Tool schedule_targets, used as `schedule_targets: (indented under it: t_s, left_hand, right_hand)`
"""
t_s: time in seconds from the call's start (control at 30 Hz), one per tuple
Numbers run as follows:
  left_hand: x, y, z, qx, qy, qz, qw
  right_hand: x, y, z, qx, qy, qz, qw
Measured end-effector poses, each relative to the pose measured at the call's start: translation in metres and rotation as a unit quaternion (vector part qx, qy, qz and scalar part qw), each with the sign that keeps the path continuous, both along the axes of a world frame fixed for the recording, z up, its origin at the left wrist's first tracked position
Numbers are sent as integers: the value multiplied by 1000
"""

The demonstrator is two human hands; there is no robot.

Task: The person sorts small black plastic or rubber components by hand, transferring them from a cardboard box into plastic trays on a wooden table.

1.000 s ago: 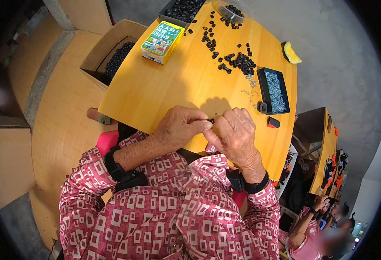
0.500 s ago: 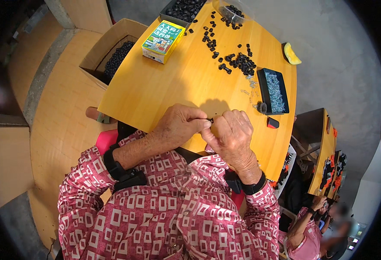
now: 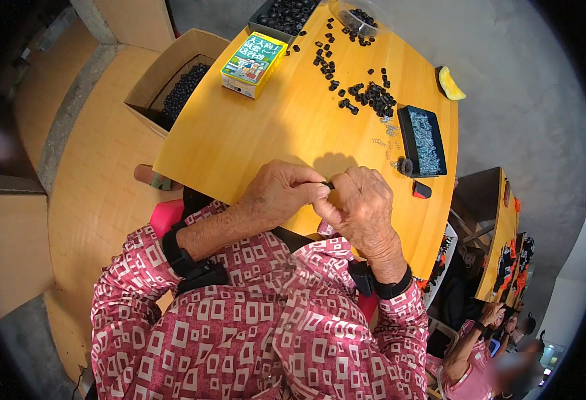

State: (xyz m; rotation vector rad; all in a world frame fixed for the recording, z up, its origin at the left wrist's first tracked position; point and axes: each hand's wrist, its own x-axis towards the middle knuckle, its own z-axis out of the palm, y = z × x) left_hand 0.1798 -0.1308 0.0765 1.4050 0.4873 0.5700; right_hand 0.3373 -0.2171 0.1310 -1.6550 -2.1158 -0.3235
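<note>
Both hands meet just above the near edge of the desk [image 3: 253, 133]. The left hand [image 3: 279, 195] and the right hand [image 3: 363, 203] pinch one small black part [image 3: 329, 185] between closed fingertips. Judgement: keep the part square between the fingertips and press evenly, wrists steady. Beyond the right hand lies a black tray [image 3: 423, 140] of small metal pieces. Further ahead, loose black parts [image 3: 373, 97] are scattered; beyond the left hand sits a green box [image 3: 254, 55].
</note>
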Motion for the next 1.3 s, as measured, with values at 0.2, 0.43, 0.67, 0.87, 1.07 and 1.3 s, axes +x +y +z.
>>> schedule_targets:
  t_s: [0.2,0.43,0.67,0.87,1.07,1.3]
  left_hand:
    - [-2,-2,1,-14,-6,-8,1000]
    - [-1,1,1,0,6,-1,1000]
    - [0,0,3,29,10,19,999]
    - [-3,8,2,-18,47,-65,997]
    - [-7,13,7,133,57,28,989]
    - [-9,15,14,127,83,-4,988]
  right_hand:
    - [-2,-3,5,-15,-39,-3,999]
    - [2,-1,-5,-19,-43,24,999]
    - [-1,-1,-10,-11,-30,10,999]
    - [6,1,1,-45,-66,31,996]
    - [5,5,3,-79,-87,60,991]
    - [3,7,8,-89,-91,69,989]
